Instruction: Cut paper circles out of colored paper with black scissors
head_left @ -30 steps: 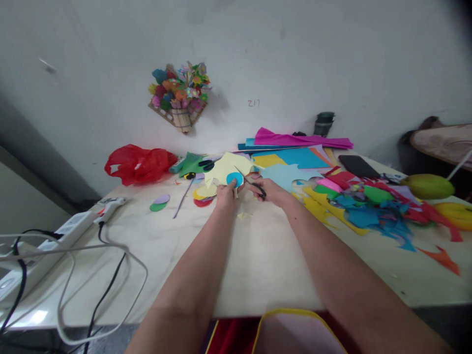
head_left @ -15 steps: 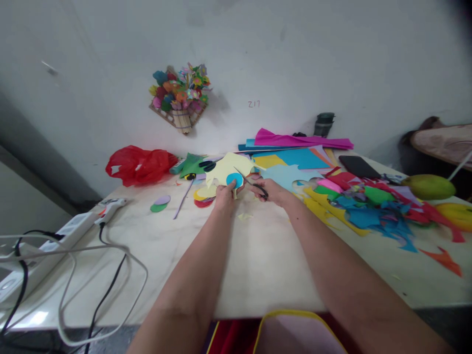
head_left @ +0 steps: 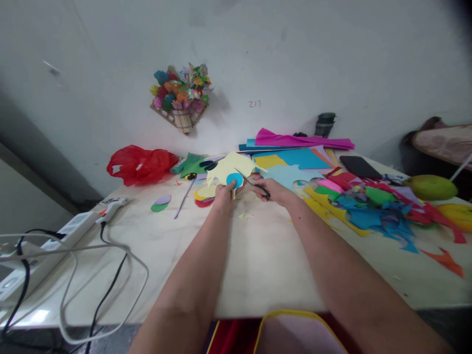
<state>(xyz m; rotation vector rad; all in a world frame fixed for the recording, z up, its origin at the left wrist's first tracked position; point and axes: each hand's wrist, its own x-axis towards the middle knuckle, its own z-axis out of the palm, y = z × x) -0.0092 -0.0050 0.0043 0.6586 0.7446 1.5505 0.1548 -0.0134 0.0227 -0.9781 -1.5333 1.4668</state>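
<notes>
Fingers of your left hand pinched the cream paper, with the blue disc under the thumb. Your right hand gripped scissors just beside.

Dim, cool light greys the smooth off-white wall; the pale marbled tabletop catches glare (lower left); fine detail blurs.

Measured against the blue paper disc, the right hand has drawn slightly farther to the right, carrying the black handles of the scissors with it. The narrow strip of pale-yellow paper below the disc has edged left, and the pale-yellow sheet's right-hand tip reaches slightly farther out.
</notes>
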